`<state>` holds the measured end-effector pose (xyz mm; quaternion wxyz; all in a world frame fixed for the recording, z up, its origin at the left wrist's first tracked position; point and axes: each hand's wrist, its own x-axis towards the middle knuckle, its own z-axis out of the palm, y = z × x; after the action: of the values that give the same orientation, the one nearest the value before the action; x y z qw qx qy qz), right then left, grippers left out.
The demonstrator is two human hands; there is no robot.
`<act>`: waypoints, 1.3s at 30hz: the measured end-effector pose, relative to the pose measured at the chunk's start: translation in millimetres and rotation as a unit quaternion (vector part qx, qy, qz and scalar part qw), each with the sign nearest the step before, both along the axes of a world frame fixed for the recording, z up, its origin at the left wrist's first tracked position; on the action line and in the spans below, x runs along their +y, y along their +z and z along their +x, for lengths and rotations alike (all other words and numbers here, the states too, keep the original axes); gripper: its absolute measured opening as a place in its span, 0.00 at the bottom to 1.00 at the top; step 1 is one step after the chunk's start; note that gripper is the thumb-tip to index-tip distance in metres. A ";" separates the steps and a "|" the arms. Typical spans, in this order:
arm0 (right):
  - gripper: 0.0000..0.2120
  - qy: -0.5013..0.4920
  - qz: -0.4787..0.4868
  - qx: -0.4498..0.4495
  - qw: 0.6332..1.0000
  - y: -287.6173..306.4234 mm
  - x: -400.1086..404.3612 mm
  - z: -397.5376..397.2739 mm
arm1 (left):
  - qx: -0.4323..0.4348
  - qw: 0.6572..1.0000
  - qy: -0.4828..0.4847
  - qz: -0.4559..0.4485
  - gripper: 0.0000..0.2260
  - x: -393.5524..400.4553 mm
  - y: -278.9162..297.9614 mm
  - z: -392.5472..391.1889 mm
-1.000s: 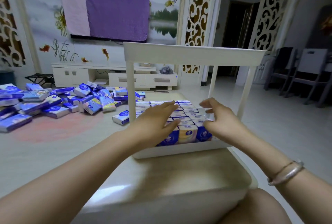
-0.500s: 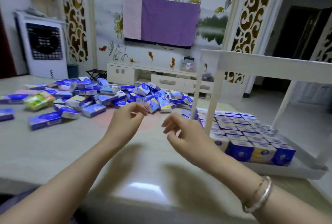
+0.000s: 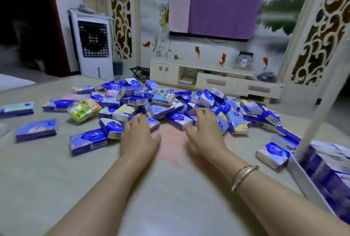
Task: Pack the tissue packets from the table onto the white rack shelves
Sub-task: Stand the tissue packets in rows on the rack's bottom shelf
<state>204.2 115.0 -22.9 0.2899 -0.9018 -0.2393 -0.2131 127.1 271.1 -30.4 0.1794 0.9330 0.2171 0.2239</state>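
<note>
Moved: both of my hands are now reaching out over the pile of tissue packets (image 3: 170, 107), having left the white rack (image 3: 310, 175) half a second back.
Left hand (image 3: 139, 137): I am stretching it palm down, fingers (image 3: 140, 119) spread apart and lightly bent, tips touching a blue packet (image 3: 111, 127) at the pile's near edge, holding nothing.
Right hand (image 3: 205, 135): I am hovering it over the packets, fingers (image 3: 200, 111) apart and curled, gripping nothing; a bracelet (image 3: 244, 176) is sitting on my wrist.
Packets: lying scattered across the table (image 3: 56, 179).
Rack: standing at the right edge, its lower shelf filled with upright packets.
</note>
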 end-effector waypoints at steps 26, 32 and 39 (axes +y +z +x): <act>0.45 0.169 0.029 0.125 0.977 -2.1 41.2 53.4 | -0.160 0.938 -0.021 -0.306 0.30 6.0 11.4 4.8; 0.29 0.215 0.032 0.147 0.965 -0.9 12.6 22.9 | -0.193 0.926 -0.079 -0.315 0.29 -6.4 8.3 3.5; 0.12 0.207 0.157 0.155 0.953 10.0 -4.5 -13.5 | -0.214 0.820 -0.126 -0.515 0.14 -16.8 18.4 -10.1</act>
<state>190.7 110.5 -12.9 0.4990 -0.7976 -0.3365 -0.0404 117.0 254.3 -12.0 0.7027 0.6524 0.1376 0.2484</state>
